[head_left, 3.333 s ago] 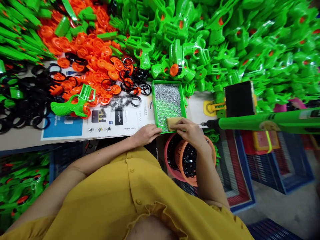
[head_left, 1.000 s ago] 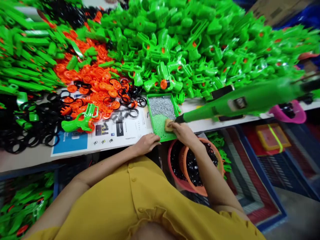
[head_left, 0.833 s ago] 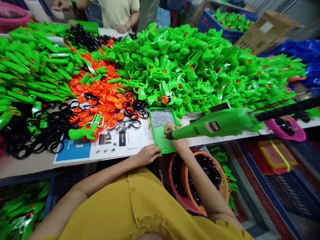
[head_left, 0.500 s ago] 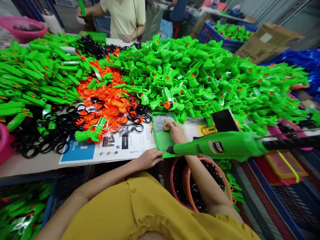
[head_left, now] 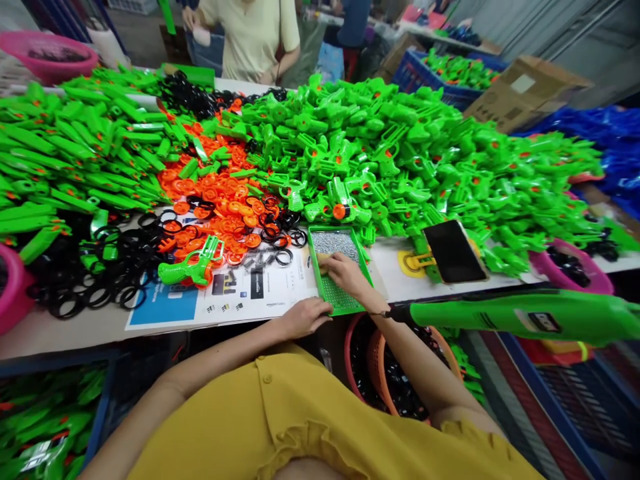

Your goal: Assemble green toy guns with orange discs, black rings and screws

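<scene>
Tan block [head_left: 324,258] pinched, a right hand [head_left: 345,273] reaches into a green tray [head_left: 341,301], the left hand [head_left: 303,317] at its corner, grip unclear.

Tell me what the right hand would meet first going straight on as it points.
Probably the tray's left wall, met by the block that the right hand holds; any gap between is unclear.
</scene>
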The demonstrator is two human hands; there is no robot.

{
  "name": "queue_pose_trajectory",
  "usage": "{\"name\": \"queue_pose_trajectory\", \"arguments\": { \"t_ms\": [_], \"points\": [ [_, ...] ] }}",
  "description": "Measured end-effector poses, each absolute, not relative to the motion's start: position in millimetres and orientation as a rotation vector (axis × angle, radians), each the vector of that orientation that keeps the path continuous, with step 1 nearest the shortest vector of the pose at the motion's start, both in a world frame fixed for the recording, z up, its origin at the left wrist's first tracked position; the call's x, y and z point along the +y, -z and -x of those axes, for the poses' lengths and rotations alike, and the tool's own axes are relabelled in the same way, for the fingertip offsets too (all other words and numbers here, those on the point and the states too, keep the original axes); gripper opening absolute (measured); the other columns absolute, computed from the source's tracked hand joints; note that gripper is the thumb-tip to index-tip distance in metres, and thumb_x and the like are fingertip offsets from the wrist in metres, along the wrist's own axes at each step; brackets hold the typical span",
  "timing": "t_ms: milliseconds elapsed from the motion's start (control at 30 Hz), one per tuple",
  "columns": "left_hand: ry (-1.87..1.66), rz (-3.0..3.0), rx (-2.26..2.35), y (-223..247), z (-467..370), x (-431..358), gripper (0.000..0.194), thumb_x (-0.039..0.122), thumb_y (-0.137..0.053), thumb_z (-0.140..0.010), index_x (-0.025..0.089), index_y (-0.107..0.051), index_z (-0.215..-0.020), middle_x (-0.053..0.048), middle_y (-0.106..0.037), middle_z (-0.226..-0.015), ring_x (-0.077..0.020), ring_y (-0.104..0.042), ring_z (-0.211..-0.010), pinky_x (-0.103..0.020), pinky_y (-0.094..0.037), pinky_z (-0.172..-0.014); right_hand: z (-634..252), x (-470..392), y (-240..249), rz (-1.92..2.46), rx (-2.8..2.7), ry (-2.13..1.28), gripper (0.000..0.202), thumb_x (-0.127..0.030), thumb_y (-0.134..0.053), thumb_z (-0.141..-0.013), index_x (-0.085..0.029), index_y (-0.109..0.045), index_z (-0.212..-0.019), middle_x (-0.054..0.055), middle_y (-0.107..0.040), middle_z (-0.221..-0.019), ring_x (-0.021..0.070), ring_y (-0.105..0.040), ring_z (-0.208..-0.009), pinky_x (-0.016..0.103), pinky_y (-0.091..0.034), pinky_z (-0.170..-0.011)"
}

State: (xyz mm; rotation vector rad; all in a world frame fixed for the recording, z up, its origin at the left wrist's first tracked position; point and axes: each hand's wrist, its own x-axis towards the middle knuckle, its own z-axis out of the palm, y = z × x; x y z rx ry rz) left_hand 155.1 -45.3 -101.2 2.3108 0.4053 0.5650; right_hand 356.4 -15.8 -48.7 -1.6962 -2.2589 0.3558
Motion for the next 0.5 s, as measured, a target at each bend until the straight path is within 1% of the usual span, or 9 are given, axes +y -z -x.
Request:
{"name": "queue_pose_trajectory", "arguments": {
  "t_ms": [167, 300, 367, 433, 500],
  "points": [
    [-0.585, -2.296, 0.396, 100, -155, -45, 0.011, 0.025, -0.055, -0.097, 0.016, -0.058, -0.103, -0.008, -0.065, -0.092, -0.0181, -0.063, -0.088, -0.028, -0.051, -0.080, -363, 12, 51, 1.718, -2.132, -0.379, 0.030, -0.008, -0.052, -0.083, -0.021, -0.074, -0.100, 0.007, -0.058, -0.091, 0.0218, -0.056, -0.089, 0.034, -0.047, -0.084],
    [-0.607, -2.293, 0.388, 102, -154, -45, 0.011, 0.025, -0.054, -0.098, 0.016, -0.058, -0.103, -0.007, -0.065, -0.092, -0.0181, -0.063, -0.088, -0.028, -0.051, -0.079, -368, 21, 47, 1.709, -2.079, -0.425, 0.026, -0.010, -0.052, -0.082, -0.019, -0.073, -0.095, 0.007, -0.060, -0.091, 0.0214, -0.058, -0.088, 0.036, -0.048, -0.085],
    [-0.624, -2.298, 0.382, 104, -154, -44, 0.011, 0.025, -0.054, -0.098, 0.016, -0.058, -0.102, -0.008, -0.065, -0.092, -0.0183, -0.063, -0.088, -0.028, -0.052, -0.079, -372, 22, 41, 1.703, -2.033, -0.460, 0.027, -0.012, -0.052, -0.081, -0.019, -0.071, -0.099, 0.007, -0.064, -0.097, 0.0205, -0.060, -0.088, 0.036, -0.050, -0.084],
    [-0.642, -2.299, 0.379, 106, -154, -44, 0.011, 0.025, -0.053, -0.098, 0.016, -0.058, -0.102, -0.008, -0.065, -0.092, -0.0184, -0.063, -0.087, -0.029, -0.052, -0.080, -380, 22, 29, 1.686, -1.961, -0.541, 0.029, -0.016, -0.051, -0.083, -0.019, -0.068, -0.107, 0.007, -0.067, -0.102, 0.0190, -0.061, -0.088, 0.034, -0.052, -0.081],
    [-0.658, -2.292, 0.375, 108, -154, -44, 0.012, 0.025, -0.053, -0.098, 0.016, -0.059, -0.102, -0.008, -0.065, -0.092, -0.0182, -0.063, -0.087, -0.029, -0.052, -0.080, -391, 18, 16, 1.644, -1.854, -0.679, 0.032, -0.023, -0.054, -0.084, -0.020, -0.065, -0.113, 0.006, -0.068, -0.101, 0.0178, -0.062, -0.086, 0.033, -0.053, -0.079]
  ]
}}
